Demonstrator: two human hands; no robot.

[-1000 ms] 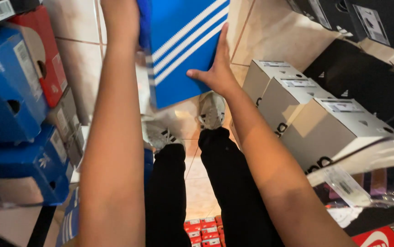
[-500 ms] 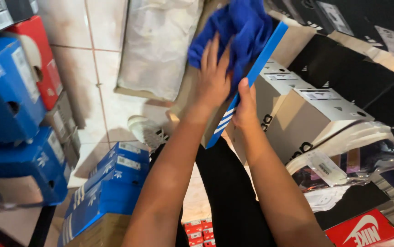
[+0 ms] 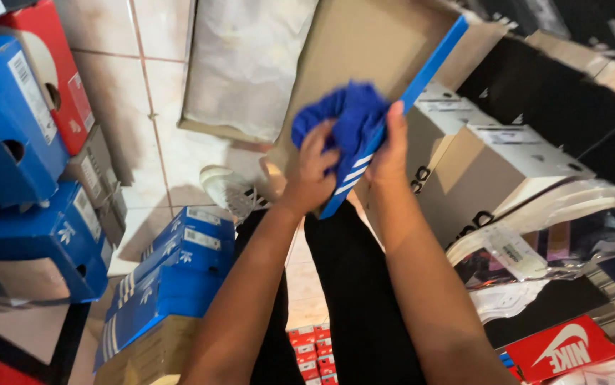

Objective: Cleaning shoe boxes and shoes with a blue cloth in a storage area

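Gripping a blue striped cardboard shoebox lid (image 3: 393,107) edge-on, the right hand (image 3: 389,160) risks dropping it while the left hand (image 3: 314,175), fingers closed, bunches a blue cloth (image 3: 354,114).

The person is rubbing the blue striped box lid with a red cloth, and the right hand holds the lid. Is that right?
Not quite. In the head view the crumpled cloth is blue, not red. The left hand presses it on the blue striped cardboard box lid, which the right hand holds.

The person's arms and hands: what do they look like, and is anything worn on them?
Both forearms are bare, with no sleeves in view. The left hand and right hand wear no gloves; no watch, ring or bracelet shows. Fingernails look short and unpainted.
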